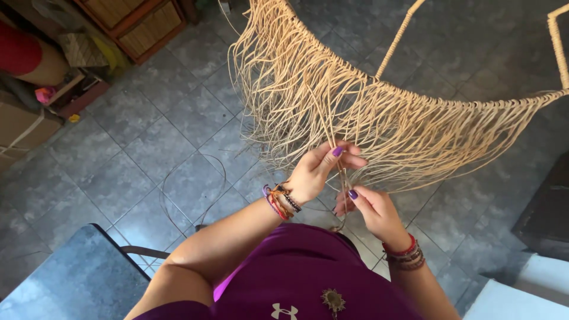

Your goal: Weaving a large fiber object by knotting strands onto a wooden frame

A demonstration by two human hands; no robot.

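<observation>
Both hands are up at the hanging fringe of a big woven piece. The left hand (317,172) pinches a few pale rattan strands (341,163) between thumb and fingers, purple nails showing, a stack of coloured bracelets (280,200) on the wrist. Just below and beside it, the right hand (372,208) grips the same bundle lower down, fingers curled closed around the strands, with red and dark bracelets on that wrist too. The two hands sit very close together, almost touching, right in front of the person's purple shirt (296,278).

The strands drop from a curved rattan frame (450,99) that sweeps across the upper right of the view; the frame is wrapped in the same pale fibre, and a straight wrapped rod (398,38) rises from it. Loose fibres fan out in a tangled curtain to the left, hanging free above the grey tiled floor (148,136).

A thin loop of single fibre lies on the floor near the left forearm. At lower left, a dark blue-grey tabletop (65,278) pokes into view. Far upper left, wooden drawers with woven fronts (139,26) stand against the floor's edge, with cardboard boxes (21,127) nearby.
</observation>
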